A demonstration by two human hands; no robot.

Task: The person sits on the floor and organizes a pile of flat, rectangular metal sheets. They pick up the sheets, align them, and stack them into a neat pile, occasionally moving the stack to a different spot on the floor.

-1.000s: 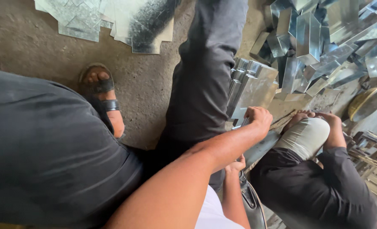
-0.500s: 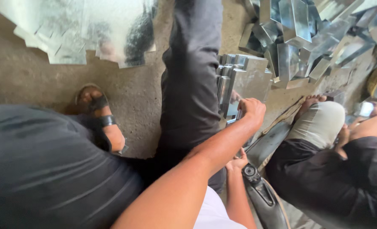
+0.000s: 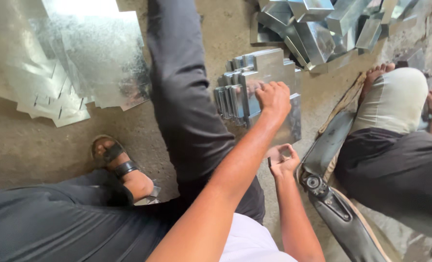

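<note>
One view only — a head-worn camera looking steeply down from close above the person's own arms and dark-trousered legs point(image 3: 186, 111) toward the concrete floor point(image 3: 26, 145), with a seated co-worker's knee point(image 3: 395, 99) entering at the right edge.

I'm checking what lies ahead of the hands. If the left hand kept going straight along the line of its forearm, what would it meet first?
The left hand already grips the top of a folded metal sheet. Straight on, it would probably meet the stack of folded metal pieces first, then the pile of metal channels, though depth is hard to judge.
</note>
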